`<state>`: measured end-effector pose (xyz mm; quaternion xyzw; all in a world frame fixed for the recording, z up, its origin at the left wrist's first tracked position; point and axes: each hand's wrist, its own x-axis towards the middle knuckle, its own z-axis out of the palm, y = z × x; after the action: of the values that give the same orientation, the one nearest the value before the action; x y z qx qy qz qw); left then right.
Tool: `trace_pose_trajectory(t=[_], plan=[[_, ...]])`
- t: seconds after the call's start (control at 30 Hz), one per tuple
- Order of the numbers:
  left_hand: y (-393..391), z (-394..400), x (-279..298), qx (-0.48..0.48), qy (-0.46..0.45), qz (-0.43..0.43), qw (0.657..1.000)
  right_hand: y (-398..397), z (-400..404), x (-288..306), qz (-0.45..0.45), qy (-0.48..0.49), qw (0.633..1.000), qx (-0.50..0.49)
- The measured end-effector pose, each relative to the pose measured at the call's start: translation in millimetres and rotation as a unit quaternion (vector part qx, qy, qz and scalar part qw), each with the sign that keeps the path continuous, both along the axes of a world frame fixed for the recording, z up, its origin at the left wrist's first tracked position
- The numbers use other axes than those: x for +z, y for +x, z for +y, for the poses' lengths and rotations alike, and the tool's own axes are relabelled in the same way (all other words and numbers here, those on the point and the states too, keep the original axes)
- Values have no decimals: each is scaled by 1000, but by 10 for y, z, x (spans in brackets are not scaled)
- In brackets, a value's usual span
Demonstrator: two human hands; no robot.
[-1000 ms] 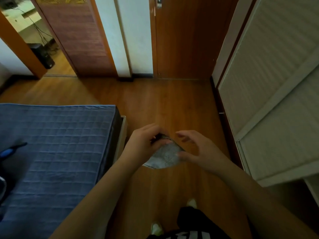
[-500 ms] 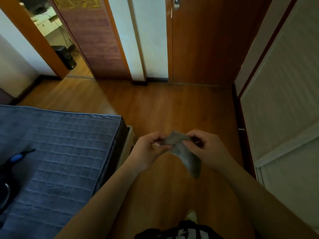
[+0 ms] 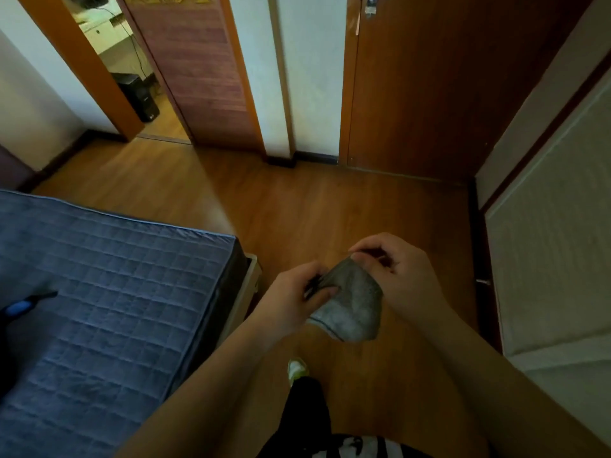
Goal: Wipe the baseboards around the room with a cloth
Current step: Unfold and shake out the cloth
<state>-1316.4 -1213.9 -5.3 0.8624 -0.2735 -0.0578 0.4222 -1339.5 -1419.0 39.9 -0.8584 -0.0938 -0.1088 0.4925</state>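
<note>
Your left hand and right hand meet in front of you above the wooden floor, each gripping the grey cloth. Your left thumb and fingers pinch the cloth's left edge, where the fabric bunches into dark folds; your right fingers curl over its upper corner. The rest of the cloth hangs down between your wrists, its pale hemmed lower edge loose in the air, touching nothing else. To your left stands the bed, covered in blue quilted fabric, with a dark object with a blue part lying near its left edge. To your right runs a pale panelled wardrobe with a dark strip along its base. Ahead, a dark baseboard lines the foot of the white wall, between a closed brown door and an open doorway through which a dark box on the floor shows. Another baseboard stretch follows the left wall. Below your arms, one light shoe rests on the floor.
</note>
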Motion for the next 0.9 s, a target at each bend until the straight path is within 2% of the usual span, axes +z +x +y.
trace_pose_trajectory(t=[0.17, 0.3, 0.43, 0.53, 0.63, 0.77, 0.9], plan=[[720, 284, -212, 28, 32, 41, 998, 832, 72, 1, 40, 15, 999, -29], [1326, 482, -185, 30, 74, -5, 997, 1354, 119, -51, 55, 45, 996, -61], [1901, 538, -7, -2, 78, -69, 995, 1791, 131, -87, 65, 77, 991, -88], [2293, 542, 65, 12, 40, -87, 995, 2148, 31, -74, 81, 93, 988, -90], [2653, 481, 91, 66, -39, -39, 996, 2561, -154, -85, 84, 108, 986, -94], [3228, 267, 92, 119, -94, -17, 988, 3211, -381, -184, 77, 117, 987, -83], [3805, 62, 196, 135, -101, -24, 985, 3943, -592, -224, 77, 122, 987, -64]])
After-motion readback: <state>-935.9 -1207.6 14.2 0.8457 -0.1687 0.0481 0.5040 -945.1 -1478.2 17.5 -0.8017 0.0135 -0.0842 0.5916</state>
